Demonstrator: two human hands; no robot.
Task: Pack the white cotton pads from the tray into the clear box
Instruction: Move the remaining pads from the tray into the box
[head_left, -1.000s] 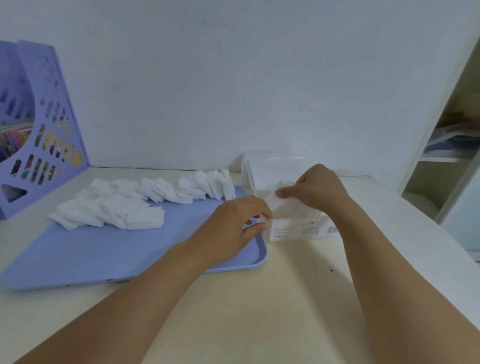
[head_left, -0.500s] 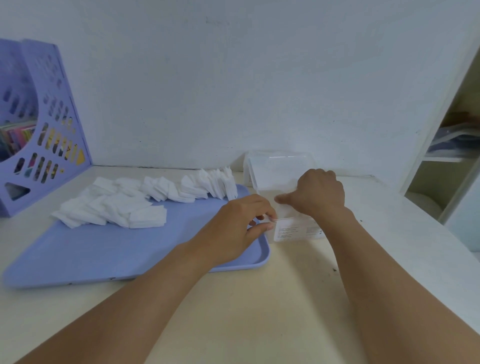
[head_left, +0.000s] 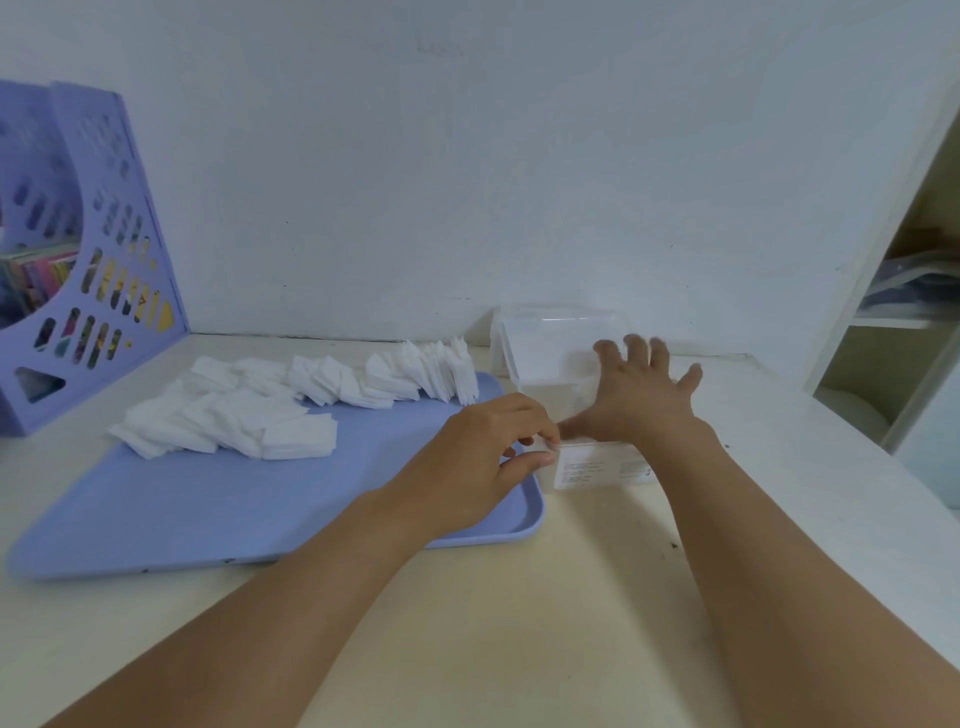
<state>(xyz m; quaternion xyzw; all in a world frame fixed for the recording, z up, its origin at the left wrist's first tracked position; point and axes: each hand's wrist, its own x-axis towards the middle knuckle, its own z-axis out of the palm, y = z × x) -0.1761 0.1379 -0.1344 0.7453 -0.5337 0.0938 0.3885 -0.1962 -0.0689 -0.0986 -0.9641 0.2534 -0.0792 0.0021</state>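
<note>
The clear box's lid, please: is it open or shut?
Open: the lid stands raised behind the clear box, against the wall.

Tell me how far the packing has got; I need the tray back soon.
Some pads already lie in the clear box. The right hand is spread flat over the box, seemingly pressing them, while the left hand pinches its near corner. Most white cotton pads remain on the blue tray.
</note>
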